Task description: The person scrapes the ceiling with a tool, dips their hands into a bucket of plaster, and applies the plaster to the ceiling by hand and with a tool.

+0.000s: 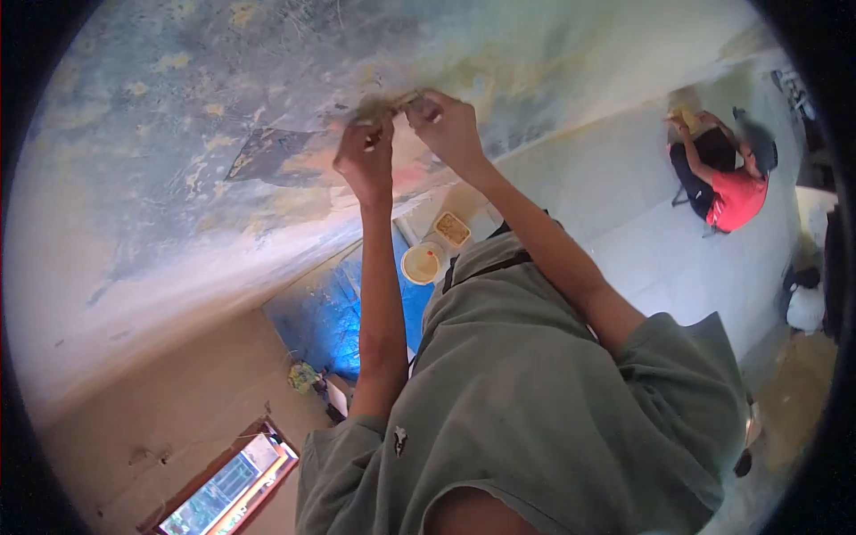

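Observation:
Both my hands are raised to a mottled wall [294, 85] with blue-grey, yellow and orange patches. My left hand [366, 162] is closed, its fingertips pinched together close to the surface. Just right of it, my right hand [446, 134] is also in a pinch, thumb against fingers. A small thin yellowish-brown piece [406, 100] shows between the two sets of fingertips; its kind is too small and blurred to tell. Left of my hands, a dark grey four-sided patch [272, 156] marks the wall.
Below stand a round white bucket [423, 264] and a rectangular tub [453, 230], by a blue sheet [312, 308] on the floor. At right, a person in a red top [740, 201] sits low, hands at the wall. A framed window [223, 490] is at lower left.

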Tool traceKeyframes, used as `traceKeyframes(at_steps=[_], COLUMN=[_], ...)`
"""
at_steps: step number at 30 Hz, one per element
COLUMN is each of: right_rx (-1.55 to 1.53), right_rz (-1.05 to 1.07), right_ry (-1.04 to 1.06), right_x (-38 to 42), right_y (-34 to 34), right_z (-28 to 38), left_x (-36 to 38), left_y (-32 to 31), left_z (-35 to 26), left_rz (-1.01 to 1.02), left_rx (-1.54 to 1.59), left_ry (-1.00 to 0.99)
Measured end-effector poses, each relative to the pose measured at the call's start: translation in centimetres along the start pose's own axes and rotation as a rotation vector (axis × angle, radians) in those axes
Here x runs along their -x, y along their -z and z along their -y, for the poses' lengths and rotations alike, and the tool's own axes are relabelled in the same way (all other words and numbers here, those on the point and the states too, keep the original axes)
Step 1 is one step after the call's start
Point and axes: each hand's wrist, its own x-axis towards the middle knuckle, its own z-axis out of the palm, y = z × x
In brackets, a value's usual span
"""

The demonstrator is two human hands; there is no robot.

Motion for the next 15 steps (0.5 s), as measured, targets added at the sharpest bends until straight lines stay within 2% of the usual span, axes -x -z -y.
traceKeyframes(at_steps=[1, 3, 5, 6, 7, 9, 10, 12, 14, 15], right_rx=[0.05, 0.071, 0.094, 0.101, 0.269, 0.246, 0.24, 0.222, 0.173, 0.216], right_rz=[0.004, -0.029, -0.001, 0.038, 0.124, 0.135, 0.137, 0.13, 0.058, 0.126], right_ry=[0.019, 0.055, 0.026, 0.034, -0.016, -0.025, -0.029, -0.019, 0.103, 0.057], right_x=[-0.2, -0.5, 0.2, 0.2, 0.3, 1.3, 1.4, 1.2, 0.2, -0.3], right_y=[0.2, 0.0, 0.1, -0.2, 0.0, -0.1, -0.1, -0.1, -0.7, -0.8], right_z=[1.3, 2.3, -0.3, -1.7, -2.7, -3.3, -1.8, 0.3, 0.2, -1.1], left_x=[-0.2, -0.4, 0.7, 1.9, 2.4, 3.7, 3.1, 2.3, 1.9, 2.0], left_y=[0.7, 0.6, -0.9, -1.5, -1.7, -1.5, -1.1, 0.0, 0.4, -0.3], left_z=[-0.6, 0.2, 1.7, 3.8, 4.1, 4.9, 4.0, 2.0, 2.0, 2.2], left_rz=[-0.062, -0.039, -0.08, 0.008, 0.039, 0.099, 0.098, -0.081, -0.083, -0.105], left_rx=[-0.037, -0.022, 0.027, -0.017, -0.035, -0.03, -0.033, 0.082, 0.018, 0.055], left_ry=[-0.02, -0.026, -0.069, -0.043, -0.025, 0.095, 0.094, 0.101, 0.072, 0.099])
